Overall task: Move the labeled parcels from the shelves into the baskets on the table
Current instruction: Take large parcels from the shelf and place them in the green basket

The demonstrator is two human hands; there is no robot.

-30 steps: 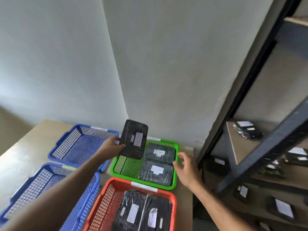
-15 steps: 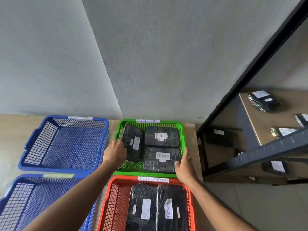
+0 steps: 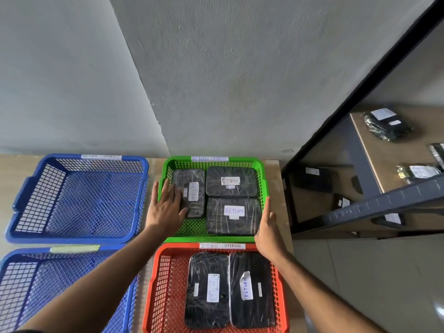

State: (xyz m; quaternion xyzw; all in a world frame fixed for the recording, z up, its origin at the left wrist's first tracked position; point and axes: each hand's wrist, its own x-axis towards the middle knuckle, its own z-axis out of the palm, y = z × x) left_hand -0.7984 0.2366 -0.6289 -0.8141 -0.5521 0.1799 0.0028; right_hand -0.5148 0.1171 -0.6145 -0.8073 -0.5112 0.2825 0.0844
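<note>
Now laid flat in the green basket [image 3: 262, 179] (leftmost), the parcel [image 3: 192, 191] lies under the flat left hand [image 3: 165, 207]; right hand [image 3: 269, 230] open.

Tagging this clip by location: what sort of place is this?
Probably a parcel-returns sorting room: baskets tagged "RETURN OVERDUE" like the green basket, wrapped parcels labelled "RETURN", and metal shelving holding more.

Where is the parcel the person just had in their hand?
It lies in the green basket, in its left part, beside two other parcels, with the left hand resting flat on it.
</note>
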